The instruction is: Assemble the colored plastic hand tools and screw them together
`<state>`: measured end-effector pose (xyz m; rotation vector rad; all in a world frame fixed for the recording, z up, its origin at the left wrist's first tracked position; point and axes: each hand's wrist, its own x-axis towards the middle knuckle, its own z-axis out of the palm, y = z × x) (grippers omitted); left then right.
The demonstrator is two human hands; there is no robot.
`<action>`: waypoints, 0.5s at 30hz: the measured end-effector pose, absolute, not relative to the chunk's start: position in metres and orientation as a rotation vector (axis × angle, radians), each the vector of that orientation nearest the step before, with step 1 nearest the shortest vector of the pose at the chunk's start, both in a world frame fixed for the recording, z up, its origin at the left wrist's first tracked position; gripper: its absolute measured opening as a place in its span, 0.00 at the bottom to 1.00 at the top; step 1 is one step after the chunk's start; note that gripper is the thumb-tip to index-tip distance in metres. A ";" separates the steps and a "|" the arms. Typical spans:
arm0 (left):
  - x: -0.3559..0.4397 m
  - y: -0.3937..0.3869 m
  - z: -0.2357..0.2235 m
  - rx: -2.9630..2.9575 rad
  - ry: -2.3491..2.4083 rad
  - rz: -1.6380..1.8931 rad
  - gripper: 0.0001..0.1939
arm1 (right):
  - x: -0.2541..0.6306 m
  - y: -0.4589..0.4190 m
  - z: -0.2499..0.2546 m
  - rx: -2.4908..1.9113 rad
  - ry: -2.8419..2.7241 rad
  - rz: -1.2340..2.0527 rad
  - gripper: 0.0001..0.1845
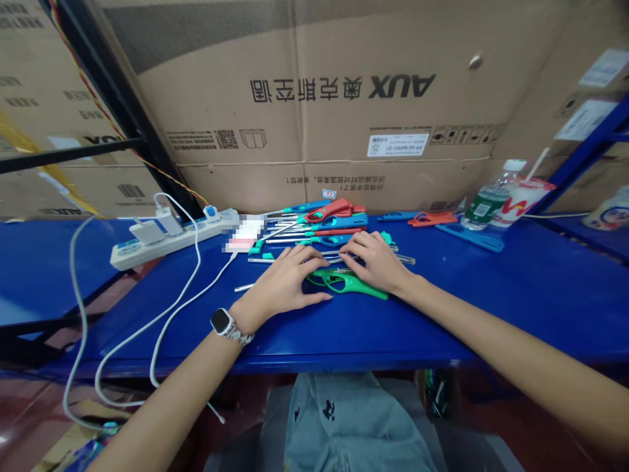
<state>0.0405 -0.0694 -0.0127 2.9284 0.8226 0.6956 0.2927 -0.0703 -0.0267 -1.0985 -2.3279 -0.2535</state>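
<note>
Both my hands rest on a pile of long-nosed gas lighters (319, 229) on a blue table (491, 295). My left hand (282, 282), with a watch on its wrist, lies flat with its fingers stretched over the metal tubes. My right hand (376, 262) lies on the handle of a green lighter (351, 283), fingers curved over it and the tubes. Red, blue and teal lighters lie stacked just behind my hands.
A white power strip (167, 239) with plugged chargers and trailing white cables lies at the left. More lighters (432, 218), a plastic bottle (489, 200) and a cup with a straw (521, 200) stand at the right. Large cardboard boxes (314, 98) form the back wall.
</note>
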 end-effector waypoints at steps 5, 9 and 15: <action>0.060 -0.068 -0.014 3.063 0.847 0.575 0.20 | 0.286 -0.073 -0.026 -1.103 -2.260 -0.197 0.16; 0.061 -0.064 -0.011 3.089 0.845 0.585 0.14 | 0.289 -0.081 -0.023 -1.052 -2.265 -0.118 0.14; 0.044 -0.065 -0.008 2.973 0.852 0.704 0.13 | 0.298 -0.090 -0.021 -0.988 -2.447 -0.069 0.18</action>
